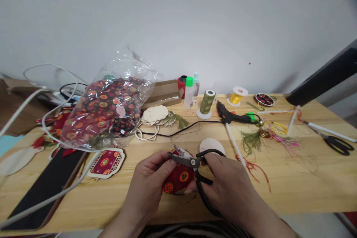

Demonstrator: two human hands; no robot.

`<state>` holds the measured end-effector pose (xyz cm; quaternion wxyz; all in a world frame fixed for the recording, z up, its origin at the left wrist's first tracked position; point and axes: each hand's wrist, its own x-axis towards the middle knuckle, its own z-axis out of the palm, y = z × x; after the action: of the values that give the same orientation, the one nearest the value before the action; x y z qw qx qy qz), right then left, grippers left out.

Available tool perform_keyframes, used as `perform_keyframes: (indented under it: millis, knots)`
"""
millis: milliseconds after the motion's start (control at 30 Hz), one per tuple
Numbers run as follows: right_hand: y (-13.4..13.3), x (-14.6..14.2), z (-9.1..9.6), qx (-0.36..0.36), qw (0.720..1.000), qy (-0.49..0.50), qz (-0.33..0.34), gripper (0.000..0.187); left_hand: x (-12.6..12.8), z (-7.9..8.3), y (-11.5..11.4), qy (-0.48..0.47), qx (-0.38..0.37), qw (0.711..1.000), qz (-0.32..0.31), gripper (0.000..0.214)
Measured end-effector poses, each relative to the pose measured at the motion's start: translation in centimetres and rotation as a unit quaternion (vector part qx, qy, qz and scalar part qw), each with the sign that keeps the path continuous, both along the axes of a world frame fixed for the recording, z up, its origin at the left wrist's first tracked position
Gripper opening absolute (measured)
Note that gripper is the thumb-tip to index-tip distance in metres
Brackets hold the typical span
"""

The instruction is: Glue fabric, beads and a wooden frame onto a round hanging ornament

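Note:
My left hand [152, 178] pinches the edge of a dark red patterned fabric piece [180, 176] with orange-and-green round motifs. My right hand [230, 180] is closed around the black handles of a pair of scissors [193, 162], whose blades point left and lie over the upper part of the fabric. A fingertip of that hand also touches the fabric's lower right side. The blade tips come up against my left thumb, and the right fingers are partly hidden. Just behind the scissors lies a round wooden disc [210, 144].
A clear plastic bag [111, 104] of patterned fabric stands at the left, beside a long black panel [41, 189]. Farther back are a green thread cone [208, 102], a glue gun [232, 115], bottles and a yellow spool [236, 96]. Another pair of scissors [334, 143] lies far right.

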<state>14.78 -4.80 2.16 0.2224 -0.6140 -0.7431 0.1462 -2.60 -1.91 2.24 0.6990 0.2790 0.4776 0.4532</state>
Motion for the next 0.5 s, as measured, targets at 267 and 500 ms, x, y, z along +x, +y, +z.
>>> perform_keyframes:
  millis: [267, 500]
  knots:
    - [-0.02, 0.11, 0.01, 0.002, 1.0, -0.001, 0.004, 0.011, 0.01, 0.23, -0.08, -0.005, -0.004, 1.0, -0.004, 0.017]
    - [-0.01, 0.17, 0.01, -0.019, 1.0, 0.012, 0.01, 0.01, 0.1, 0.08, 0.09, -0.007, 0.002, 1.0, -0.01, 0.017]
